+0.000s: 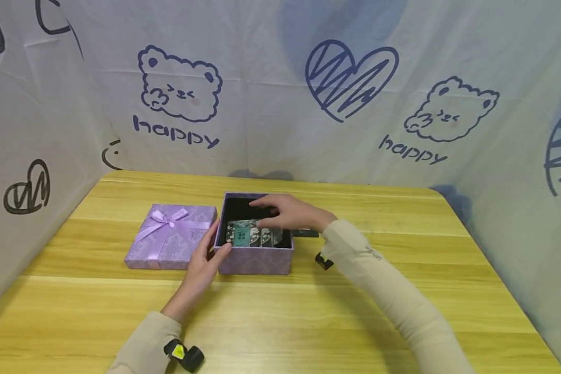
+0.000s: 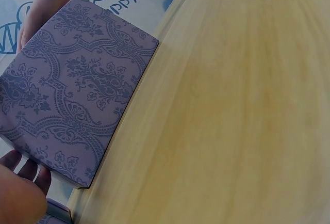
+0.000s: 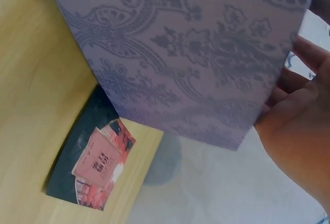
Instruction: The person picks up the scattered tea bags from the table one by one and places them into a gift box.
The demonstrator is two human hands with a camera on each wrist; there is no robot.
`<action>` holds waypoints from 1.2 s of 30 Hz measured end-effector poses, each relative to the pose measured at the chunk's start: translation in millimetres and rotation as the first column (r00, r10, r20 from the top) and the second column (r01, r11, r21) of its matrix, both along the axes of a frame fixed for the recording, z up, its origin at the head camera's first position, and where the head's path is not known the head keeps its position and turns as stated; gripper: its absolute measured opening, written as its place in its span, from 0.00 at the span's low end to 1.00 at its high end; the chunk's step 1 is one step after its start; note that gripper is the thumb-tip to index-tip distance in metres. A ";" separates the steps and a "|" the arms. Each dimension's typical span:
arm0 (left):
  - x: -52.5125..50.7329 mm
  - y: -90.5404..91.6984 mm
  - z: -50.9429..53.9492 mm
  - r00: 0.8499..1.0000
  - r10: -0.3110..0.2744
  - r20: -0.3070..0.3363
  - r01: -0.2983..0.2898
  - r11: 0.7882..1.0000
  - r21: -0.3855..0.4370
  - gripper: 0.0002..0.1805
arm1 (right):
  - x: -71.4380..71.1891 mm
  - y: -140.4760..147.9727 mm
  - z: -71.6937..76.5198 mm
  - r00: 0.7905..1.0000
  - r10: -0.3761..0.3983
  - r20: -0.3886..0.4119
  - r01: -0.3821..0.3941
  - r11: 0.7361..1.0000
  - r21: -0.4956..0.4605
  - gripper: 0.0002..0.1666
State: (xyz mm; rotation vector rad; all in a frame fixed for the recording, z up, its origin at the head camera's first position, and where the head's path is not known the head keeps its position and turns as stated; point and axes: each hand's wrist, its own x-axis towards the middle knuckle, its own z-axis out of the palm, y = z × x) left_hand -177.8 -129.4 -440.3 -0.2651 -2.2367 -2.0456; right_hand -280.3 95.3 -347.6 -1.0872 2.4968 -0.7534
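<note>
A purple patterned gift box [image 1: 254, 259] stands lidless on the table, its inside black. Within it lies a green, black and white printed packet [image 1: 241, 235]. My left hand [image 1: 204, 262] rests at the box's left side, fingers along the wall and thumb at the near left corner. Over the right rim reaches my right hand [image 1: 295, 212], thumb and forefinger spread above the inside; nothing shows between them. Its other fingers are partly hidden. In both wrist views the box's outer wall [image 2: 82, 95] fills much of the picture.
A purple lid [image 1: 175, 244] with a ribbon bow lies left of the box. On the right, partly behind the box, is a flat dark packet [image 3: 100, 167] with a red and pink print. Printed white cloth [image 1: 262, 104] surrounds the wooden table [image 1: 271, 322].
</note>
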 end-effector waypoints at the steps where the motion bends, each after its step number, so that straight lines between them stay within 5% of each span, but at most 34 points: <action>1: 0.1 -0.1 0.0 1.000 0.001 -0.001 -0.001 1.000 -0.001 0.35 | 0.4 1.9 1.8 1.000 -0.015 -0.007 0.015 1.000 -0.009 0.34; 13: 0.1 -0.1 0.2 1.000 0.009 0.004 -0.009 1.000 -0.016 0.35 | -8.0 29.3 19.5 0.988 -0.138 -0.065 0.130 0.985 -0.113 0.31; 28: -0.4 -0.4 -0.8 1.000 0.013 -0.004 -0.013 1.000 -0.016 0.35 | -21.7 63.1 -2.7 0.974 -0.218 -0.068 0.207 0.969 -0.133 0.32; 36: -0.9 -0.2 -1.4 1.000 0.015 -0.006 -0.015 1.000 -0.018 0.35 | -28.1 79.4 -22.0 0.966 -0.253 -0.062 0.249 0.967 -0.056 0.34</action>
